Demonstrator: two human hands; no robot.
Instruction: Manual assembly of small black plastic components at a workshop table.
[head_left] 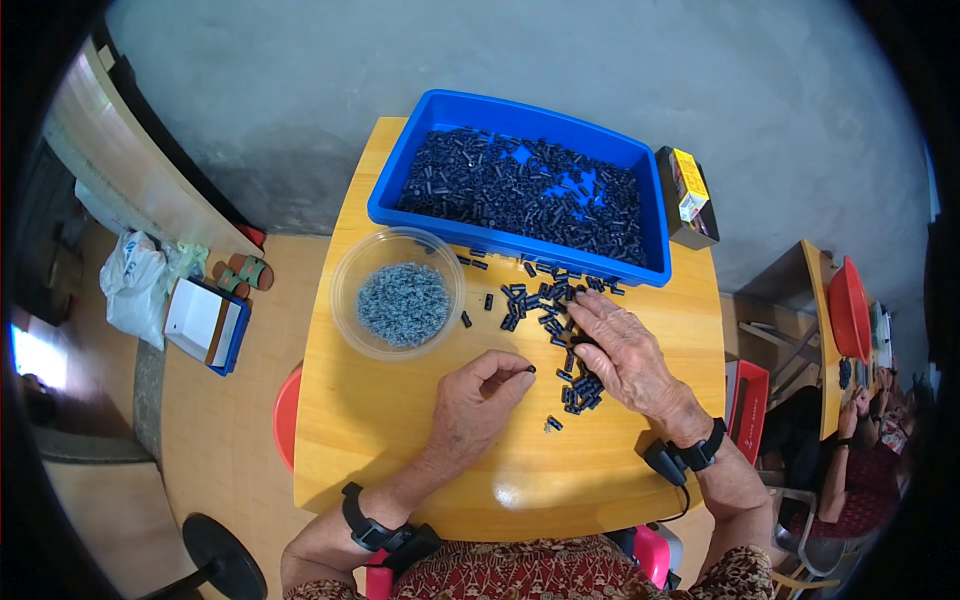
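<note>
My left hand [478,402] is closed in a pinch over the table's middle, with the dark end of a small black cylindrical piece [531,369] showing at its fingertips. To its right, my right hand [632,358] reaches over a loose pile of short black cylindrical pieces [580,393]. Its fingers are stretched and touch the pile, partly covering it; nothing shows gripped in them. Beyond my left hand stands a clear round tub [347,335] holding many tiny grey-blue parts [403,304]. One black piece [554,424] lies apart near me, with something pale at its end.
A large blue tray [480,238] of black pieces fills the far side of the yellow table [390,440]. Beside it sits a dark box [697,233] with a yellow packet [688,180]. At far right, another person [850,470] sits at a table with a red basin [850,310].
</note>
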